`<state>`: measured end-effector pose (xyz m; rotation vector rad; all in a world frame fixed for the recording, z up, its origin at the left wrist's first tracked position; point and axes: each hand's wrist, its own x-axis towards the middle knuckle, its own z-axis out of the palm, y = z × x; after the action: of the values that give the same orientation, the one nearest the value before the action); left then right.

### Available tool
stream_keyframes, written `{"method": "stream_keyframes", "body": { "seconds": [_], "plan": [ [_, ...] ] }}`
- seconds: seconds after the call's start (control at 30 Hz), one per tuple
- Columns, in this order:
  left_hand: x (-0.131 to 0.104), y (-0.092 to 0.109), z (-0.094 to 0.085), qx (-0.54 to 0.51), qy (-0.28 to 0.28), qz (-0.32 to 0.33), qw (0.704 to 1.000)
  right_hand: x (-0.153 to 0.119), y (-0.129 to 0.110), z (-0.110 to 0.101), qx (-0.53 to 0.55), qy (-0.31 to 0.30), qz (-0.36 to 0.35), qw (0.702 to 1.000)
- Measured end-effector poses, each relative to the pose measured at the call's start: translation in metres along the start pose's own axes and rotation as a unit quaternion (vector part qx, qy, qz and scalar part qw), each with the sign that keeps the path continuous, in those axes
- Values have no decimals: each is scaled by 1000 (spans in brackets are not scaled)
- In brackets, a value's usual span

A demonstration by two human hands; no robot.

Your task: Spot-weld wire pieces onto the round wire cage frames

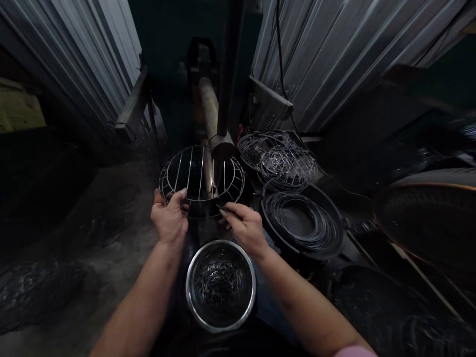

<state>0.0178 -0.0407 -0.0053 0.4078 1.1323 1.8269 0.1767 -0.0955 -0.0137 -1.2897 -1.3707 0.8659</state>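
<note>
My left hand is closed on the near left rim of a round wire rack, its thumb on top. Parallel bars cross the rack, and a ring of short wires runs around its edge. At the rack's near right side, my right hand pinches a thin, dark piece that looks like a short wire. The machine's thick metal rod comes down over the rack, with a pointed tip near its bars. Below my hands, a steel bowl holds many short wire pieces.
To the right, a dark round pan carries coiled wire rings. Behind it lie tangled wire racks. A large round rim stands farther right. Wooden arms and corrugated metal sheets flank the machine. A cable hangs at right.
</note>
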Motion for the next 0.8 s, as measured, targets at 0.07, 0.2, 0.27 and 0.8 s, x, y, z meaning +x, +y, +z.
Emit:
{"method": "stream_keyframes", "body": {
  "seconds": [0.07, 0.2, 0.27, 0.8],
  "plan": [
    [0, 1, 0, 3, 3, 12, 1000, 14, -4, 10, -12, 45, -12, 999],
    [1, 3, -1, 3, 13, 21, 1000, 23, -3, 23, 14, 46, 2, 999],
    [2, 3, -1, -6, 6, 19, 1000, 23, 0, 26, 53, 25, 3, 998],
    [0, 2, -3, -21, -9, 35, 999, 24, 0, 30, 132, 43, 113, 984]
  ]
}}
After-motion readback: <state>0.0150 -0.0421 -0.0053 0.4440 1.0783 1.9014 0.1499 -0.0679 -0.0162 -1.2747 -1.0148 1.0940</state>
